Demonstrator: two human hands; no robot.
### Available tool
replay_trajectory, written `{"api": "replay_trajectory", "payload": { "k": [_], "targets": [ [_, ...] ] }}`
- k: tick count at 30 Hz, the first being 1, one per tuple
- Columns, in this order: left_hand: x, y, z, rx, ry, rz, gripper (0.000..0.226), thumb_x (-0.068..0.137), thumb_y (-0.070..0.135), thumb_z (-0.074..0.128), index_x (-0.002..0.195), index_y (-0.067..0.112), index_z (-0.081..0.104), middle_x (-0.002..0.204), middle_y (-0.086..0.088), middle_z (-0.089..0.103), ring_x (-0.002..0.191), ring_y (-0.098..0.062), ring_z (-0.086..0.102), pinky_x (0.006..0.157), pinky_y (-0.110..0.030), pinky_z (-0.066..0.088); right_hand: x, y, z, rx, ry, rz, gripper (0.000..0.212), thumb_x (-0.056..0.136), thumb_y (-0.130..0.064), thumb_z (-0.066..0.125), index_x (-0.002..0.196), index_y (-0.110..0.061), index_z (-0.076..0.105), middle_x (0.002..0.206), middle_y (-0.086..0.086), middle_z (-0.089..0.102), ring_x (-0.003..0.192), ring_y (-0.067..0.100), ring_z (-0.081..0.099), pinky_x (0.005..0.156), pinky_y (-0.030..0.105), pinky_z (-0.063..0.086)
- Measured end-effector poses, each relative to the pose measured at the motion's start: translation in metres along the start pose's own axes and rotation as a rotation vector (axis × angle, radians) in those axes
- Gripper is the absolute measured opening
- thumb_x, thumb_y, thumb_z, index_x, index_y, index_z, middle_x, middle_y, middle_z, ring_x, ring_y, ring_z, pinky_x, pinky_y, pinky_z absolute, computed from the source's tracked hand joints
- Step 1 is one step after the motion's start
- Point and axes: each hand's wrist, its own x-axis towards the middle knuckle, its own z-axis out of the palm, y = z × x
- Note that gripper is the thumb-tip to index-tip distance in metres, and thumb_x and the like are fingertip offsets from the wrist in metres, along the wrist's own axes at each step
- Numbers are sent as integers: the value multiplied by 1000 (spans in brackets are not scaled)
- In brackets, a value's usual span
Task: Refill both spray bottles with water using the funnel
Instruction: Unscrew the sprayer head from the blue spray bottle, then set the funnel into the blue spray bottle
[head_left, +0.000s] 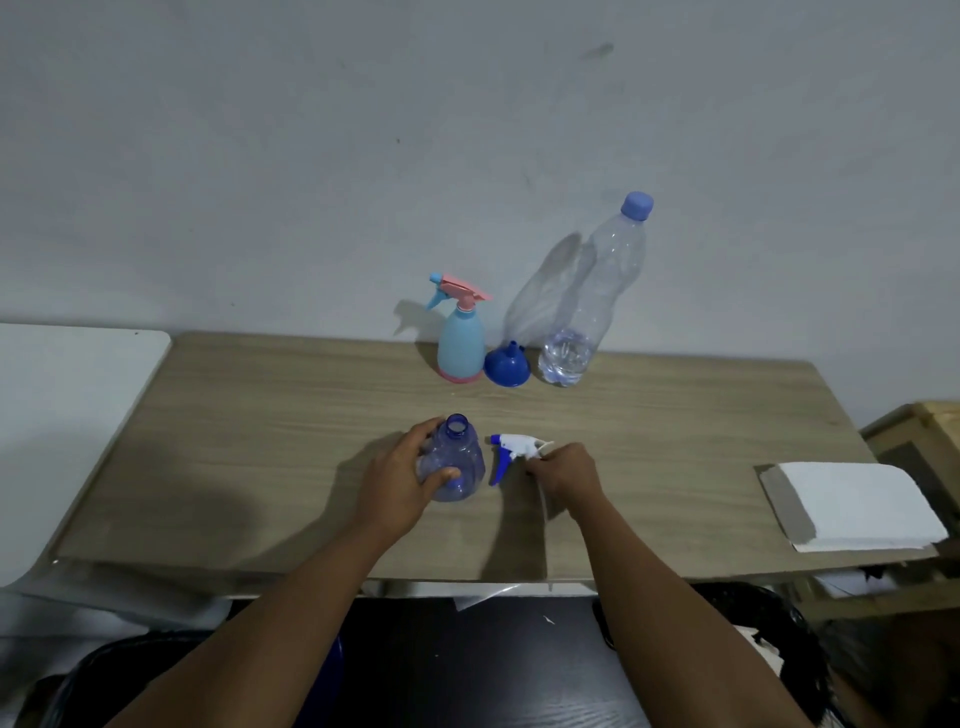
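My left hand (402, 480) grips a clear blue spray bottle (460, 460) with an open neck, standing upright on the wooden table (260, 441). Just right of it, my right hand (563, 470) holds the white and blue sprayer head (511, 449), whose thin tube hangs below my hand. At the back by the wall stand a light blue and pink spray bottle (460, 340) with its sprayer on, a blue funnel (506, 364) lying mouth down, and a tall capped clear water bottle (597, 301) with a little water at its bottom.
A folded white cloth (857, 506) lies on a grey sheet at the table's right end. A white surface (67, 395) adjoins the table on the left. A wooden box (924, 431) sits at the far right.
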Motion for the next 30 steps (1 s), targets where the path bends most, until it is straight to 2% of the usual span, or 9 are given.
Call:
{"api": "replay_trajectory", "payload": {
  "k": [3, 5, 9, 12, 14, 17, 21, 25, 30],
  "targets": [
    [1, -1, -1, 7, -2, -3, 69, 74, 26, 85, 133, 39, 52, 119, 17, 66, 107, -6, 62, 91, -37, 55, 4, 4, 7, -17, 10, -11, 31, 83, -34, 71, 95, -5, 74, 79, 2, 63, 89, 25, 69, 52, 17, 35],
    [0, -1, 0, 12, -2, -8, 69, 74, 25, 84, 134, 38, 52, 120, 16, 65, 108, -6, 62, 91, -37, 56, 3, 5, 7, -23, -8, 5, 33, 82, -35, 74, 96, -6, 74, 81, 2, 66, 82, 20, 66, 53, 17, 37],
    [-1, -1, 1, 7, 7, -1, 69, 75, 21, 84, 134, 37, 53, 120, 15, 65, 108, -6, 62, 92, -37, 55, -2, -3, -7, -48, 96, 54, 33, 75, -44, 73, 81, -12, 71, 77, 4, 65, 81, 23, 63, 81, 35, 54],
    [-2, -2, 1, -3, 11, 17, 67, 76, 20, 84, 134, 33, 53, 121, 16, 64, 107, -5, 61, 94, -34, 53, 10, -27, -15, 60, 238, -78, 47, 79, -40, 73, 115, -10, 68, 98, 8, 70, 96, 25, 66, 85, 32, 50],
    [-2, -3, 2, -5, 19, 25, 67, 77, 21, 84, 136, 29, 53, 123, 17, 62, 108, -3, 61, 94, -32, 53, 26, -50, -13, 66, 239, -188, 53, 82, -37, 73, 126, -8, 63, 95, 6, 68, 97, 23, 66, 79, 27, 45],
    [-1, -4, 2, 34, 37, 31, 69, 76, 22, 84, 138, 29, 52, 124, 19, 61, 109, 3, 59, 93, -29, 53, 52, -79, -3, 60, 165, -251, 46, 86, -31, 72, 121, -4, 60, 98, 11, 68, 93, 23, 62, 76, 27, 40],
    [1, -7, 2, 43, 34, 44, 69, 77, 26, 84, 138, 33, 52, 127, 19, 60, 111, 0, 58, 94, -29, 52, 85, -84, 19, 21, 88, -246, 46, 87, -31, 73, 122, -7, 56, 112, 11, 66, 105, 27, 62, 80, 34, 45],
    [0, -8, 1, 47, 30, 73, 69, 77, 32, 82, 138, 39, 49, 128, 24, 59, 111, -1, 59, 94, -23, 50, 103, -81, 29, 14, 105, -210, 61, 84, -40, 75, 130, -12, 48, 122, 8, 62, 112, 26, 60, 91, 40, 46],
    [0, -7, 0, 57, 28, 79, 74, 76, 26, 84, 136, 47, 45, 127, 30, 56, 113, 5, 57, 93, -16, 49, 105, -78, 35, 7, 167, -213, 57, 82, -40, 76, 126, -14, 51, 115, 5, 63, 107, 25, 61, 84, 36, 46]
  ]
}}
